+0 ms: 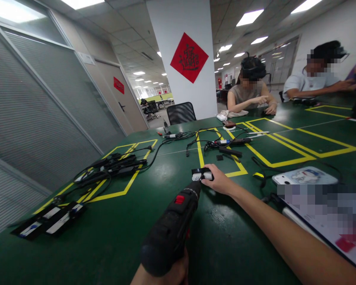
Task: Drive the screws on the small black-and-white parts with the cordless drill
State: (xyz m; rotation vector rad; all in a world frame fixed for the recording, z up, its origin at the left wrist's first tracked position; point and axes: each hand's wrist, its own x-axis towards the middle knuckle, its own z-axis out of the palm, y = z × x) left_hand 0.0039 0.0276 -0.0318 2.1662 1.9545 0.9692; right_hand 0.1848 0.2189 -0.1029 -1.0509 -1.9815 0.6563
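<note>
A black cordless drill point(173, 223) with a red switch on top points forward and slightly right, low in the middle of the view. My left hand point(178, 269) is wrapped round its handle, mostly hidden under the drill body. The drill's tip meets a small black and white part point(202, 175) on the green table point(112, 233). The fingers of my right hand point(216, 180) hold that part at its right end. Details at the tip are too small to make out.
Black cables and adapters point(115, 164) lie at the left, with two black and white pieces point(64, 218) nearer. Ahead are pen-like tools point(231, 141), a black bar point(230, 152) and yellow tape. A phone point(305, 175) and a screen point(323, 221) lie right. Other people sit across the table.
</note>
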